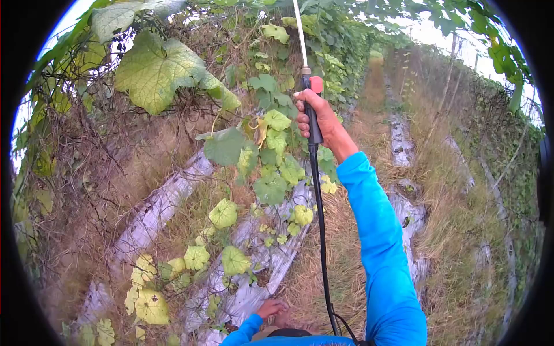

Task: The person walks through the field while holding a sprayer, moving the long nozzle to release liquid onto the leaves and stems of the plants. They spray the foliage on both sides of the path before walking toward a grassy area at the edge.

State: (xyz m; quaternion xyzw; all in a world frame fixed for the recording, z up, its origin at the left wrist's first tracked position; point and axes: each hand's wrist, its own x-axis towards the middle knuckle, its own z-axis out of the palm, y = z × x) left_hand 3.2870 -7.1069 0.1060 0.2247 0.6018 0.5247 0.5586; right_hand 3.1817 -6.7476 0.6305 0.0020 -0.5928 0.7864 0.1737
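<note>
My right hand (317,118) is wrapped round the black handle of a spray wand (313,130), held upright in front of me. The wand has a red part at the top of the handle, a pale metal tube rising out of view, and a black hose (323,242) hanging down to my body. Green vine leaves (271,150) hang just left of the wand. Low down near my waist is my left hand (273,308), above the dry grass; its fingers are small and unclear. Both sleeves are blue.
Strips of silvery plastic mulch (164,202) run along the ground between dry grass (334,254). A large leaf (158,72) hangs at the upper left among tangled dry vines. A grassy path (374,86) leads away, with leafy trellises (496,132) on the right.
</note>
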